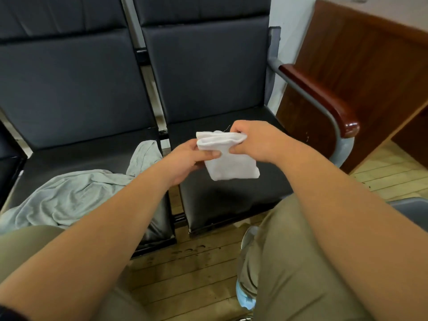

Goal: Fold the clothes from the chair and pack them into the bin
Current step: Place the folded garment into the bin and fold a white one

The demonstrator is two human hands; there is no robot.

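Note:
A small white folded cloth (pixel 228 158), perhaps a sock, hangs in the air above the right seat of the black chair (pixel 231 195). My left hand (pixel 185 159) pinches its left edge between thumb and fingers. My right hand (pixel 257 141) pinches its top right edge. A crumpled grey garment (pixel 76 193) lies on the left seat and spills over its front edge. A grey curved rim at the right edge may be the bin (pixel 410 206); I cannot tell for sure.
The black chairs stand in a row with a metal armrest topped in red-brown wood (pixel 324 98) on the right. A brown wooden desk (pixel 370 66) stands beyond it. My knees in khaki trousers (pixel 289 262) are over a wooden plank floor (pixel 185 274).

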